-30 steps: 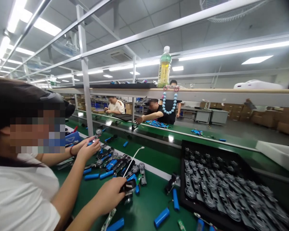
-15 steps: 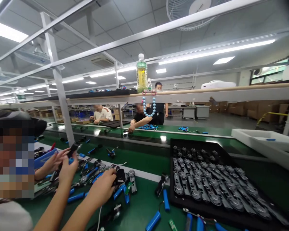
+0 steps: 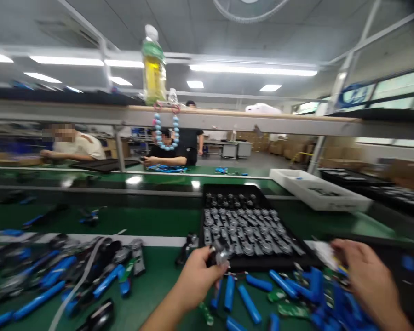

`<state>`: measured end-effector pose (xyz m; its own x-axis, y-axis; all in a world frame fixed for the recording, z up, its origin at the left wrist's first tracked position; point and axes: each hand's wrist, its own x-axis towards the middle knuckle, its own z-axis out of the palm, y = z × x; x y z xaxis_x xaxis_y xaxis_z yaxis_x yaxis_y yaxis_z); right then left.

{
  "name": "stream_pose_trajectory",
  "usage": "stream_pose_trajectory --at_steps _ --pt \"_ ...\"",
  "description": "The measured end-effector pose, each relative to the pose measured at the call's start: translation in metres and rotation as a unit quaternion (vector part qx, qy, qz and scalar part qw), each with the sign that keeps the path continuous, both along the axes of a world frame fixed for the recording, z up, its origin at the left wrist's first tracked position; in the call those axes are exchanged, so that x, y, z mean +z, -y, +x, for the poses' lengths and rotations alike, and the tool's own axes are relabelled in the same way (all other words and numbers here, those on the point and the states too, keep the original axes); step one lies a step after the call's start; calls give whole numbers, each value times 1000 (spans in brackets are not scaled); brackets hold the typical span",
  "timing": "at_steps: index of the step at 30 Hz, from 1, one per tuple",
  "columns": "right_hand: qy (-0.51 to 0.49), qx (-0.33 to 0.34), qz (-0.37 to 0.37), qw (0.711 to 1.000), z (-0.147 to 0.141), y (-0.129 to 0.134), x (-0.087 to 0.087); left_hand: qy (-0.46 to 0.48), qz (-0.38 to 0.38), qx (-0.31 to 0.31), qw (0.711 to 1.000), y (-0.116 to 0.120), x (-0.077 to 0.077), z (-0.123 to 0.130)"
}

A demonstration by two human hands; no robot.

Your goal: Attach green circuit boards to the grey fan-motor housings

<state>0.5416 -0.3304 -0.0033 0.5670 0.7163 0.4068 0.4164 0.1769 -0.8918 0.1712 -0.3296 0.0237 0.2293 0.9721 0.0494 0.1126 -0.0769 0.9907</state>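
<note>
Blue cylinders (image 3: 250,303) lie scattered over the green work belt (image 3: 158,287) beneath both hands, pointing every which way, with green circuit boards (image 3: 290,310) among them toward the right. The person's left hand (image 3: 196,280) is closed around a small dark metal part (image 3: 220,253), whose end sticks out past the fingers. That part sits just in front of the near edge of a black tray (image 3: 262,265), which is packed with rows of grey metal parts (image 3: 248,234).

The right hand (image 3: 365,276) hangs at the far right with its fingers curled down over the blue pile, a white scrap (image 3: 326,254) just beside them. Whether it has hold of anything, I cannot tell. A dark panel (image 3: 407,276) reaches the frame edge beyond it.

To the left, a heap of black-and-metal assemblies (image 3: 62,262) stops near a white strip (image 3: 89,239), with green belt showing between the heap and the left hand. Across the bench, well apart, a white tray (image 3: 313,191) rests near the tray's far right corner, and a seated person (image 3: 165,158) reaches toward a blue bundle (image 3: 165,168).
</note>
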Motion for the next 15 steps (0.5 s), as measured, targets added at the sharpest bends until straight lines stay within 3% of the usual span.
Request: stream_pose_trajectory --at_steps 3,9,12,15 --pt "-89 51 72 992 -23 -4 14 95 -44 -11 994 -11 -5 16" --pt "-156 176 99 967 -69 -12 40 270 -163 27 949 -16 -23 12" --pt "-182 233 100 950 -81 -18 56 283 -181 30 941 -14 -27 12" --pt "-191 267 85 941 -89 -28 60 252 -182 26 950 -12 -31 15"
